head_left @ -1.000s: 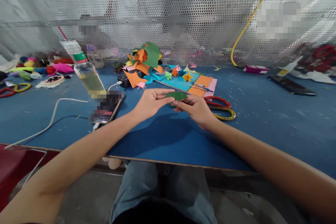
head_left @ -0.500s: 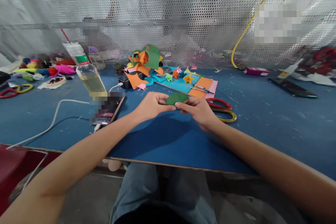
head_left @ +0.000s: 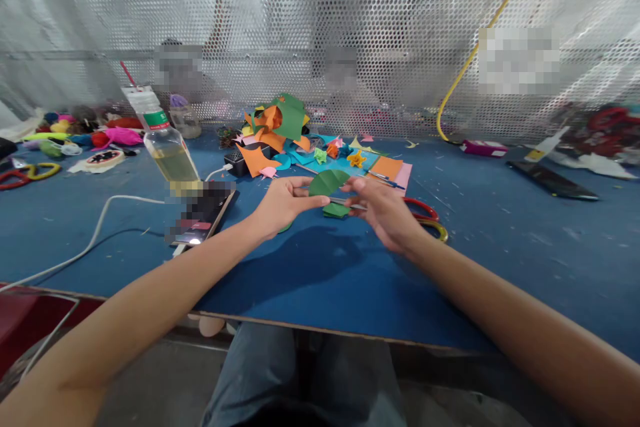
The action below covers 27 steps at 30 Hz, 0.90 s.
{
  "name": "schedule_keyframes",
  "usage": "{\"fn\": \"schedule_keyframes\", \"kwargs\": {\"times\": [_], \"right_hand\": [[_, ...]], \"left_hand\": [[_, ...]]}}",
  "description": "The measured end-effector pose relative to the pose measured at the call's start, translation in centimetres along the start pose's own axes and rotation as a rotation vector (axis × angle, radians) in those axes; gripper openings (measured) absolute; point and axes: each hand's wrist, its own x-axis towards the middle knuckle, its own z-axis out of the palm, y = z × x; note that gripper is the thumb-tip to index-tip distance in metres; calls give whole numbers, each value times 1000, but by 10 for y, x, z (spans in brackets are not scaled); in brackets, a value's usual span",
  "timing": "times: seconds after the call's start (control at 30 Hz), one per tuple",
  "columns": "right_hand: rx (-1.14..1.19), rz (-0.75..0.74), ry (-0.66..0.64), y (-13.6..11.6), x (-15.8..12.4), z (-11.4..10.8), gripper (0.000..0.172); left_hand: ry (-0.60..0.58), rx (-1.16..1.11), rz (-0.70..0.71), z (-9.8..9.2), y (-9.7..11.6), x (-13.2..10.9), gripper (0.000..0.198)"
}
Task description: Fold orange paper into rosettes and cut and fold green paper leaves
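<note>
A folded green paper (head_left: 327, 181) with creases and a rounded upper edge is pinched between the thumb and fingers of my left hand (head_left: 286, 203). My right hand (head_left: 383, 210) is at the paper's right edge, its fingertips apart; whether they touch the paper is hard to see. Below the paper, another small green paper piece (head_left: 336, 210) lies on the table. Scissors with red and yellow handles (head_left: 434, 219) rest under and beyond my right hand, which partly hides them. A bit of green also shows under my left wrist.
The blue table (head_left: 305, 287) holds a phone (head_left: 205, 213) with a white cable, and a leaning bottle (head_left: 170, 153). Behind my hands are a heap of paper scraps (head_left: 273, 123), folded paper stars (head_left: 357, 159) and pens. A black phone (head_left: 553, 180) lies right, before a perforated metal screen.
The green paper has been turned and stands more upright, showing its creases. My right fingers have spread and drawn back to its right edge. The small green piece below has come into view.
</note>
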Motion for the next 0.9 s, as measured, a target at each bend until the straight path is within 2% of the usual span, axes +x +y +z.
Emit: {"fn": "schedule_keyframes", "kwargs": {"times": [0.03,0.1,0.3,0.5,0.7,0.77,0.9], "right_hand": [[-18,23,-55,2,-4,6,27],[-37,25,-84,6,-9,14,25],[-1,-21,48,9,0,4,25],[-19,39,-62,10,-4,9,29],[-2,-66,97,12,11,-9,35],[-25,-56,43,13,13,-13,35],[-70,7,-175,14,4,-4,32]], "left_hand": [[-16,13,2,1,0,0,35],[-45,62,-8,2,-1,-1,38],[-14,139,-51,0,-5,-2,37],[-28,153,-46,3,-3,-4,39],[47,140,-50,1,-5,-4,53],[58,87,-13,1,-6,-3,43],[-6,1,7,2,-6,-3,29]]}}
